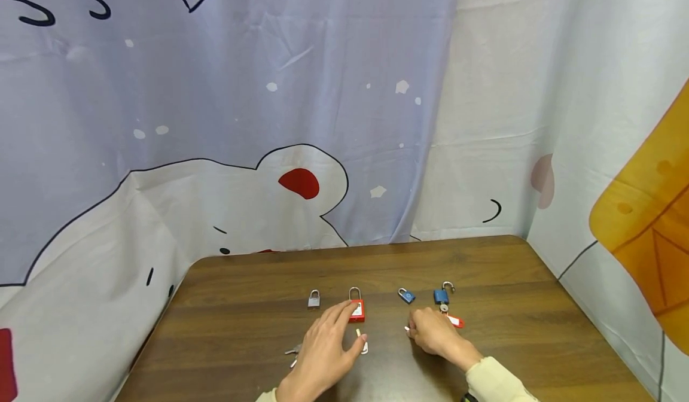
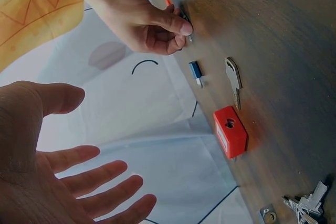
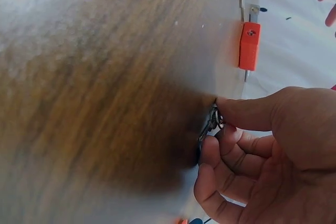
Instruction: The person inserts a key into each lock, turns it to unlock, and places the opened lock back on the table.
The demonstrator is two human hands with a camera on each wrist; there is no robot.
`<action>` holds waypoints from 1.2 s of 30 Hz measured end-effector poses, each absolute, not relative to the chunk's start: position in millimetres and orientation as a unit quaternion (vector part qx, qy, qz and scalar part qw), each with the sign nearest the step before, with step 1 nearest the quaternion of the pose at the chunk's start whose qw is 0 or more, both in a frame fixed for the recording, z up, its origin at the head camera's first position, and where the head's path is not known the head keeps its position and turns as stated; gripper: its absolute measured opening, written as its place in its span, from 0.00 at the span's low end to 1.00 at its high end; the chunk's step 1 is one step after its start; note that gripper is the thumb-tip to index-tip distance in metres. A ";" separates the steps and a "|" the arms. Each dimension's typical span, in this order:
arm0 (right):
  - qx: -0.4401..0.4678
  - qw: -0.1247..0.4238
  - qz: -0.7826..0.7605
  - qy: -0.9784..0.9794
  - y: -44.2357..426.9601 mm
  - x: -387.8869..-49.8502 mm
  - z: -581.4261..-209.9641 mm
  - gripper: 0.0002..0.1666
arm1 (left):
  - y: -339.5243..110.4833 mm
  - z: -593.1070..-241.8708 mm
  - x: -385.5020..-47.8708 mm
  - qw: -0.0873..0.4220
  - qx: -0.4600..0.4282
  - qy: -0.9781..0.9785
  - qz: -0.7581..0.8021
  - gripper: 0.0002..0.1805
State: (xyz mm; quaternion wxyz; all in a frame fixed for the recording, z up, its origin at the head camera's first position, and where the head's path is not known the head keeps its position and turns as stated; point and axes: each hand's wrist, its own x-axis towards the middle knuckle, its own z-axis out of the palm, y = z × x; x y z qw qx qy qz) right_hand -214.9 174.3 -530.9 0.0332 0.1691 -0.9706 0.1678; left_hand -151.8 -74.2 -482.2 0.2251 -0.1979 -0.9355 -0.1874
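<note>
My left hand [image 1: 325, 349] hovers over the table with fingers spread, holding nothing. Just beyond its fingertips lies a red padlock [image 1: 357, 315] with a white label; in the left wrist view its keyhole faces the camera. A loose silver key [image 2: 233, 80] is on the wood near that padlock. Low over the table, my right hand [image 1: 433, 332] pinches small metal keys [image 3: 211, 121] on a ring between thumb and fingers; they are partly hidden. Past this hand lies a blue padlock [image 1: 441, 297], its shackle apparently open, with a red tag [image 1: 455, 321] nearby.
A small grey padlock [image 1: 314, 300] and a small blue padlock [image 1: 407, 296] lie farther back on the brown wooden table [image 1: 231, 306]. A bunch of keys [image 2: 311, 202] sits left, partly behind my left hand in the head view. A printed curtain [image 1: 215, 103] hangs behind the table.
</note>
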 end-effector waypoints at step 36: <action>0.181 0.120 0.199 -0.956 172.3 -197.5 -443.4 0.13 | -69.6 -460.0 -157.6 0.256 -0.203 -0.916 -0.233 0.30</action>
